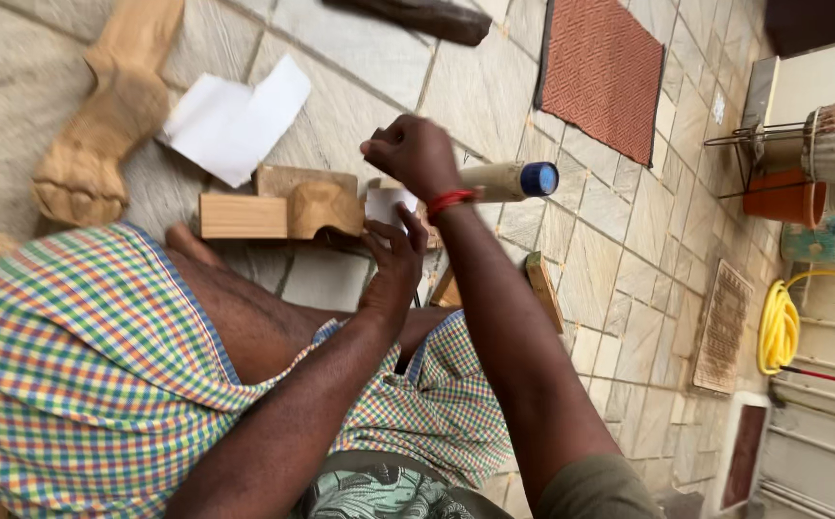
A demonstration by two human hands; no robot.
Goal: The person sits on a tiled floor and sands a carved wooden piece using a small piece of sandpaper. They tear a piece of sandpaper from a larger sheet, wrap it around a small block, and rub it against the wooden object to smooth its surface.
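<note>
The right hand point(417, 154) is curled nearly closed, fingertips pinched above a small white sheet point(386, 205); whether it truly holds the sheet I cannot tell. Just below, the left hand point(393, 264) lies open, fingers spread against that sheet. Beside the right wrist lies a blue-capped bottle point(512, 180); left of both hands sits a carved wooden block point(283, 204).

A large carved wooden piece point(100, 125) lies on the stone-tiled floor point(610, 279), far up-left of the fingers, with white paper sheets point(235, 120) just beside it. A reddish woven mat point(602, 75) lies up-right of them. Far to the right stand an orange pot point(785, 197) in a wire stand point(754, 144) and a coiled yellow hose point(778, 327). A dark wooden piece point(417, 17) lies at the top edge.
</note>
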